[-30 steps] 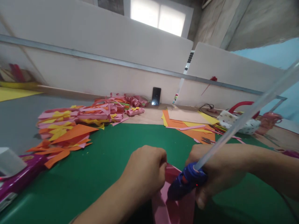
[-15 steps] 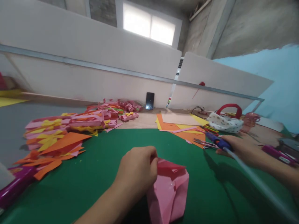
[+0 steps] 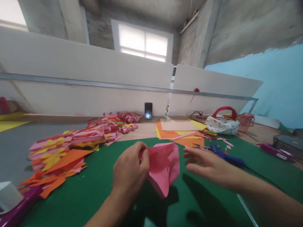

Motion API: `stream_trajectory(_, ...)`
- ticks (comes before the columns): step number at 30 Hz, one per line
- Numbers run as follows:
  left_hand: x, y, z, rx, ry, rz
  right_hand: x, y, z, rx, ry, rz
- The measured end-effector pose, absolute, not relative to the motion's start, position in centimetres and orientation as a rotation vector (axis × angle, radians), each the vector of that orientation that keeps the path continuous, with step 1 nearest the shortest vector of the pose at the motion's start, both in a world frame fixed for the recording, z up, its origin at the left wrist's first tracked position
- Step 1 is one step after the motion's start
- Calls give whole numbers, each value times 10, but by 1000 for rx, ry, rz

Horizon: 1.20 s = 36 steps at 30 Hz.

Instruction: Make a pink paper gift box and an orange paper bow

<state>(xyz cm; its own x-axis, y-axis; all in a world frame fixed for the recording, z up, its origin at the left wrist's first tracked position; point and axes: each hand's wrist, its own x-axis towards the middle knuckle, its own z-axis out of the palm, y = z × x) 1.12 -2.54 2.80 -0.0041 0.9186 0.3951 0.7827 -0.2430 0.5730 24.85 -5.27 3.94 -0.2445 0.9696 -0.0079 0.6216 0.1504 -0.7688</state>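
Note:
My left hand [image 3: 132, 168] pinches the left edge of a folded pink paper bag [image 3: 164, 167], its open mouth tilted toward me above the green mat [image 3: 99, 192]. Just right of the bag, my right hand [image 3: 208, 165] is held in the air with its fingers apart and nothing in them. Behind that hand a blue glue gun [image 3: 227, 156] lies on the mat, its dark cord running off to the right. A pair of scissors [image 3: 201, 146] is partly hidden beyond my right fingers.
Pink, yellow and orange paper pieces [image 3: 71, 142] are heaped at the left. Flat coloured sheets [image 3: 177, 126], a phone [image 3: 148, 111] and a white pouch with a red handle [image 3: 222, 124] stand farther back. Purple objects lie at left [image 3: 26, 205] and right [image 3: 276, 151].
My right hand has let go of the glue gun, now on the mat, and moved left toward the bag. My left hand has raised and tilted the pink bag.

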Motion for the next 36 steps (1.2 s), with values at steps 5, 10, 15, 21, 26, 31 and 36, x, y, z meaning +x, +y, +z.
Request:
stream_trajectory(5, 5, -26, 29, 2038, 1842, 1147, 174, -39, 33, -1240, -1539, 1356)
stream_trajectory(10, 0, -20, 27, 1959, 1608, 1301, 167, -7, 34, -1230, -1599, 1050)
stream_trajectory(15, -13, -3, 24, 1495, 1281, 1346, 170, 6, 29, -1256, -1587, 1031)
stream_trajectory(21, -15, 1, 22, 1198, 968, 950, 177, 5, 28, -1236, -1615, 1148)
stream_trajectory(26, -10, -2, 16, 1197, 989, 840, 178, 0, 33, -1190, -1595, 1214)
stream_trajectory(31, -9, 2, 14, 1111, 1045, 953, 183, -9, 36, -1093, -1557, 1392)
stream_trajectory(36, -10, 3, 13, 1111, 1055, 991, 185, -7, 36, -1171, -1656, 1406)
